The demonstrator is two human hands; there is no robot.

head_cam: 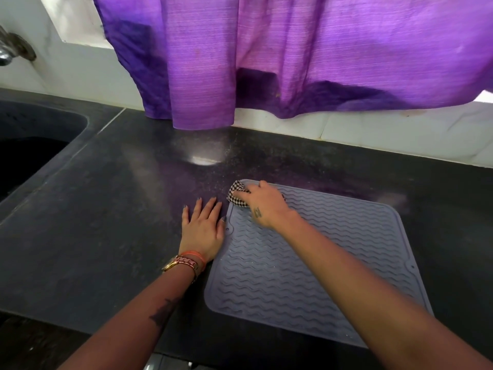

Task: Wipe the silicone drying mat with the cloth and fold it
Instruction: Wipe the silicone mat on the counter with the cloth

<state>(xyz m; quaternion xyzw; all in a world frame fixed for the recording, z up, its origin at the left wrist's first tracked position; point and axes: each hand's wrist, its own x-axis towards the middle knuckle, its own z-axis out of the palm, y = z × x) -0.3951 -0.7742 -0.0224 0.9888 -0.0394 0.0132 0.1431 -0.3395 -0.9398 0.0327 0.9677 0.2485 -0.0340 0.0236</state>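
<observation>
Dark speckled stone is forming the desk, which is being backed by a white tiled wall with a purple curtain hanging down over it, the curtain's lower hem being held just above the back edge of the stone. A dark sink is being shown set into the desk at the far left, with a metal tap mounted on the wall above it.

A grey silicone mat with wavy ridges is being kept flat and unfolded on the desk, towards the right and near the front edge. A small black-and-white checked cloth is being pressed onto the mat's far left corner, part of it overhanging the mat's edge onto the stone.

The right hand is being laid over the cloth, its fingers curled around the bunched fabric and holding it down against the mat, while the right forearm is being stretched across the mat from the lower right. The left hand is being rested flat on the desk just beside the mat's left edge, its fingers spread and straight, the thumb touching the mat's rim. A watch and orange thread bands are being worn on the left wrist.
</observation>
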